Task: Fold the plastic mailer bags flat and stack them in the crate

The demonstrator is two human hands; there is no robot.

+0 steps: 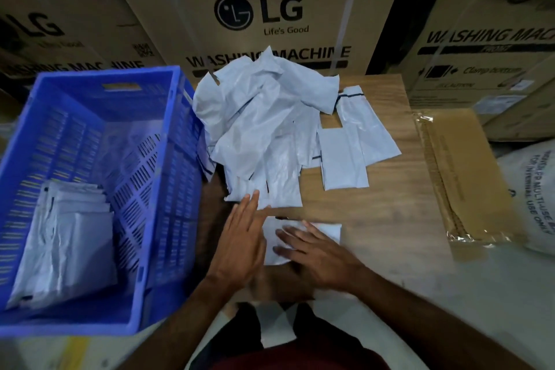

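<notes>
Stacked cardboard cartons (261, 30) printed "LG" and "WASHING MACHINE" fill the background behind a low wooden board (375, 204) that serves as the work surface. From the head camera, a heap of crumpled pale mailer bags (258, 117) lies on the far part of the board, its left edge touching the wall of a blue slatted crate (168, 189) that stands just left of the board. A few flatter bags (354, 141) lie spread at the right side of the heap.

Inside the crate, against its near left corner, sits a stack of folded bags (69, 234), leaning a little toward the left wall.

Near the front edge of the board lies one folded mailer bag (303, 231), apart from the heap. The right hand (312, 252) lies flat on it with its fingers straight and spread, pressing it down. The left hand (240, 237) is just beside the bag's left edge, fingers straight and close together, their tips reaching the nearest bag of the heap; the hand is blurred and holds nothing.

To the right of the board lies a flattened carton (462, 177) with clear tape along its edges, and beyond it a white woven sack (531, 198) with printed lettering. The person's dark-clad legs show at the bottom.
</notes>
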